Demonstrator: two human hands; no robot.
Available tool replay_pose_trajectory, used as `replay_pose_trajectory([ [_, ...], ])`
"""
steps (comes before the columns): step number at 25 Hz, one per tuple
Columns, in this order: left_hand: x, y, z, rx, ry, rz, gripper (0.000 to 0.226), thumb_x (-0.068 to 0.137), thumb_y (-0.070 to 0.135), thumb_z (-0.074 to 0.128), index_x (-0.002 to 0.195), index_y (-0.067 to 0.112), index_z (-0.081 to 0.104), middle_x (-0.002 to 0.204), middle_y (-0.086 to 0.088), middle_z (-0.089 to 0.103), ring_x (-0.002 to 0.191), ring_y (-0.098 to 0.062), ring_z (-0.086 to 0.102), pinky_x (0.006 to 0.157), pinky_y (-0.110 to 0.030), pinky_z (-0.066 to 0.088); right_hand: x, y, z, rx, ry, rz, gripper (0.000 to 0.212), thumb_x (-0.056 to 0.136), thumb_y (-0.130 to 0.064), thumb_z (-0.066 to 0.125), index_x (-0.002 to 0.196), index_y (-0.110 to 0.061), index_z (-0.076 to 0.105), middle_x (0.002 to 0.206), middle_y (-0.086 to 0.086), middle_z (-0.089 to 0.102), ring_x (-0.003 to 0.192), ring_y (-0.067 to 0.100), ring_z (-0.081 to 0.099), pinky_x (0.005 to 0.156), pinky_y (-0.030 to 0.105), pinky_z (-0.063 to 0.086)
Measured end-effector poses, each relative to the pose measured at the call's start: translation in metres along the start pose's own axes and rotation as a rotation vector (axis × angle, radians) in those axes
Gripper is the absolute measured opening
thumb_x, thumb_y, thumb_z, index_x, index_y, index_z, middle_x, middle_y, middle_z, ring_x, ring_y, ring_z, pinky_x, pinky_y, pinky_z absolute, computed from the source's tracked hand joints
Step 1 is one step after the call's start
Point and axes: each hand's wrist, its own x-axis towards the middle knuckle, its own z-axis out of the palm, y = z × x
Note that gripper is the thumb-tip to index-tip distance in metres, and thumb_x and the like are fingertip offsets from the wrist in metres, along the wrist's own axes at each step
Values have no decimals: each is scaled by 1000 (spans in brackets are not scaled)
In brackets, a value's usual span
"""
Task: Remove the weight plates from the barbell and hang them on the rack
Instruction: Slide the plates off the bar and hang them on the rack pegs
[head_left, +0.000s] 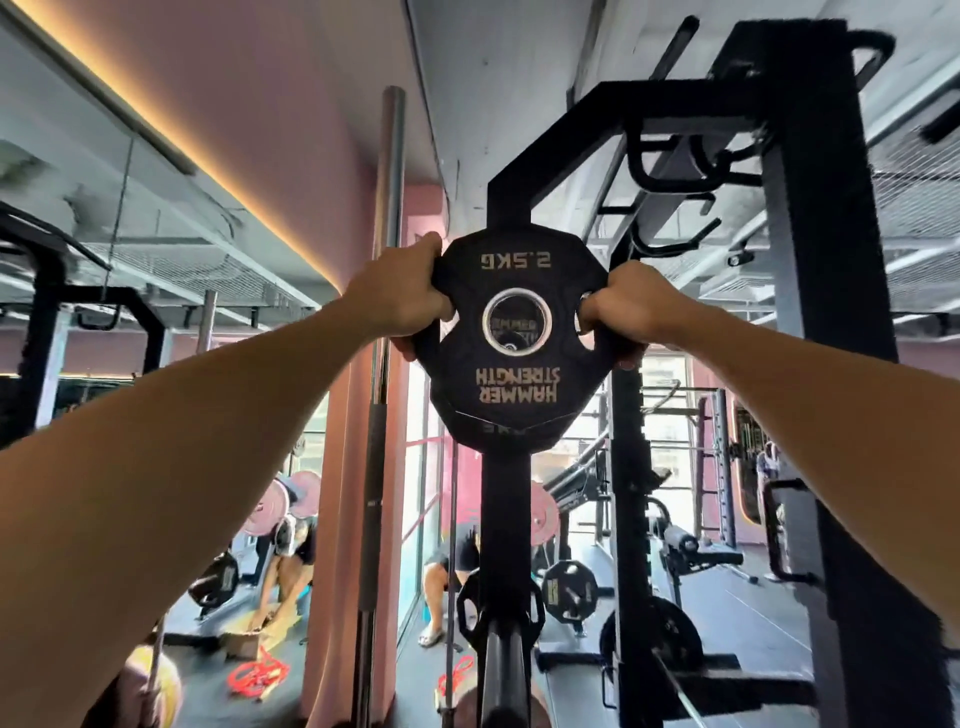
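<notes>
A small black weight plate (514, 374) marked 2.5KG and HAMMER STRENGTH, upside down, is held up at arm's length in front of a black rack upright (506, 519). My left hand (402, 296) grips its left edge and my right hand (631, 309) grips its right edge. Through the plate's centre hole another plate shows behind it, and a second plate's rim sticks out below. A storage peg (501, 670) points toward me low on the same upright, with another black plate (470, 605) behind it.
A bare steel barbell (382, 364) stands upright just left of the plate. A thick black rack post (826, 312) with hooks rises at right. The mirror at left reflects a crouching person; more plates (569, 592) and red bands (260, 675) lie on the floor.
</notes>
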Motion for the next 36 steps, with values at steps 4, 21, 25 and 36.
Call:
replay_pose_trajectory([
  [4, 17, -16, 23, -13, -16, 1, 43, 72, 18, 77, 97, 16, 43, 93, -9, 60, 85, -32, 59, 72, -40, 49, 22, 12, 14, 8, -17, -3, 22, 65, -11, 64, 62, 10, 58, 39, 18, 56, 34, 37, 58, 34, 26, 44],
  [21, 57, -83, 169, 354, -103, 24, 39, 100, 34, 37, 126, 6, 32, 124, -15, 41, 106, -34, 51, 84, -43, 39, 91, 110, 120, -622, 240, -264, 48, 101, -46, 29, 138, -15, 26, 116, 16, 51, 85, 37, 62, 68, 41, 44],
  [25, 69, -95, 189, 334, -63, 31, 37, 99, 35, 38, 121, 7, 34, 122, -16, 39, 109, -34, 45, 84, -43, 35, 110, 125, 135, -630, 267, -260, 46, 101, -43, 30, 137, -14, 27, 118, 17, 44, 81, 36, 59, 70, 45, 48],
  [36, 8, -82, 180, 255, -280, -74, 52, 102, 38, 38, 143, 9, 25, 146, -17, 32, 130, -42, 37, 104, -55, 35, 54, 124, 138, -472, 88, -54, 62, 101, -44, 36, 150, -8, 19, 146, 20, 31, 129, 43, 39, 99, 57, 38],
])
